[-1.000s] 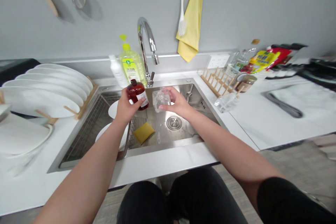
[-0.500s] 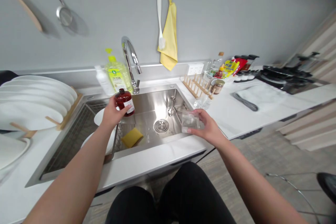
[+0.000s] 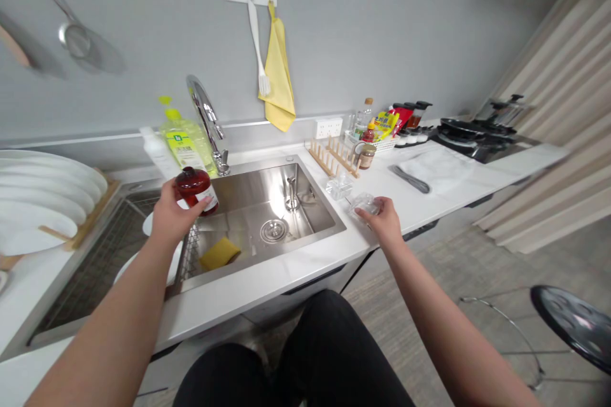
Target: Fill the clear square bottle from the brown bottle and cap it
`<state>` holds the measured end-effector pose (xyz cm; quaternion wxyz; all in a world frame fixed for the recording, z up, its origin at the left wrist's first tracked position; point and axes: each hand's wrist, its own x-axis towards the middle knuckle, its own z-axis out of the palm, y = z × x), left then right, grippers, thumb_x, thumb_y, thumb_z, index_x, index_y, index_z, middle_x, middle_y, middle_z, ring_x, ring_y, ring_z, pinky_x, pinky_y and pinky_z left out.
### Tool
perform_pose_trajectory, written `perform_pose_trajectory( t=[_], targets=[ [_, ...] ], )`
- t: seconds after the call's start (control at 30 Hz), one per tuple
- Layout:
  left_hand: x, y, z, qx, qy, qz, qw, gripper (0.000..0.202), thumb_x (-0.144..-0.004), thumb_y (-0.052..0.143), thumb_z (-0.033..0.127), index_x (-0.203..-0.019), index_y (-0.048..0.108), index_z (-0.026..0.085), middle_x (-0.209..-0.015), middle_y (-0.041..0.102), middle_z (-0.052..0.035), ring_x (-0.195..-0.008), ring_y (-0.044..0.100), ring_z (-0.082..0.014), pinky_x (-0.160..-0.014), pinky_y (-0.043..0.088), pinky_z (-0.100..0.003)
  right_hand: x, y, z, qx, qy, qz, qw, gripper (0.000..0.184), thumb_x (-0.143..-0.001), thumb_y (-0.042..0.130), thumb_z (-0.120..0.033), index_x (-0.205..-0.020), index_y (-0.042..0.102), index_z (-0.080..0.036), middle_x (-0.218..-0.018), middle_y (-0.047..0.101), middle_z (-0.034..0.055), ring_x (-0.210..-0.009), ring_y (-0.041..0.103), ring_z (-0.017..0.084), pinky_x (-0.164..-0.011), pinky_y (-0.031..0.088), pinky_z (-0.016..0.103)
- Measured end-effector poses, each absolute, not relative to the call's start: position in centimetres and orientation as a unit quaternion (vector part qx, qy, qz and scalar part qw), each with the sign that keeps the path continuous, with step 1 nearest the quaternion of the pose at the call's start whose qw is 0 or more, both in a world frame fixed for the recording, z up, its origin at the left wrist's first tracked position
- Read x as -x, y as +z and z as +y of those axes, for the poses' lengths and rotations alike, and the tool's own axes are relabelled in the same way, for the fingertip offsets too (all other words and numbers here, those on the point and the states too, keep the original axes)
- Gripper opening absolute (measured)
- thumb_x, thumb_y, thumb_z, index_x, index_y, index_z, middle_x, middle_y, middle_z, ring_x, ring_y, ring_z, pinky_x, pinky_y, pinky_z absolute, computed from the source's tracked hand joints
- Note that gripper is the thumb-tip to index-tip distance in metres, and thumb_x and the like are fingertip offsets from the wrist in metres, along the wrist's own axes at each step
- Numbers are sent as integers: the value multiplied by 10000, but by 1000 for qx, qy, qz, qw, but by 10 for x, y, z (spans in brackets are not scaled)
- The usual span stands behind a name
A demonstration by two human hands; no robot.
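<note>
My left hand [image 3: 169, 217] is wrapped round a small brown bottle [image 3: 194, 187] with a white label, held upright over the left edge of the steel sink [image 3: 310, 203]. My right hand [image 3: 384, 224] grips a clear glass [image 3: 365, 204] on its side, low over the white counter [image 3: 429, 197] to the right of the sink. A second clear glass [image 3: 338, 186] stands on the counter just left of it, next to a wooden rack [image 3: 333, 156].
A yellow sponge [image 3: 218, 254] lies in the sink by the drain [image 3: 273, 230]. The tap [image 3: 206, 116] and a green soap bottle [image 3: 184, 142] stand behind. White plates [image 3: 41, 194] fill a rack at left. A jar [image 3: 366, 156], condiments [image 3: 391, 121], a stove pan [image 3: 470, 130] and a black stool [image 3: 575, 324] are to the right.
My right hand has carried the clear glass from over the sink rightward to the counter. The view has swung to the right. My left hand keeps holding the brown bottle.
</note>
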<state>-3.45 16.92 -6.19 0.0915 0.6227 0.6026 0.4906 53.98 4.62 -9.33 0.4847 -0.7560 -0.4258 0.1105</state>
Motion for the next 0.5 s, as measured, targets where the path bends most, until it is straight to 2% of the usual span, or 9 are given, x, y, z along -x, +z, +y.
perform_pose_trajectory(
  t=[0.1,0.3,0.5],
  targets=[
    [36,-66,172,-617,490,609,94,1004,-790,1018,532,-1605,568,156,-1377,788,-89,-1256,772,-359,-1183,591,-592,-528,-94,52,757,92,-444,469,873,-688,885,-771,-1314,575,-246,-1340,800,202,-1233,772,429,-1069,600,531],
    [37,-71,175,-611,508,599,98,1013,-770,1023,538,-1602,583,165,-1367,797,-95,-1241,784,-364,-1168,607,-612,-515,-96,53,798,62,-451,394,955,-802,859,-801,-1503,529,-242,-1400,815,230,-1256,800,454,-1016,617,513],
    [11,-38,139,-605,561,550,127,978,-778,981,535,-1583,555,179,-1406,791,-153,-1229,817,-352,-1135,662,-556,-514,-90,46,802,65,-460,376,1005,-832,847,-831,-1566,519,-227,-1377,830,248,-1229,820,463,-1000,623,517]
  ],
)
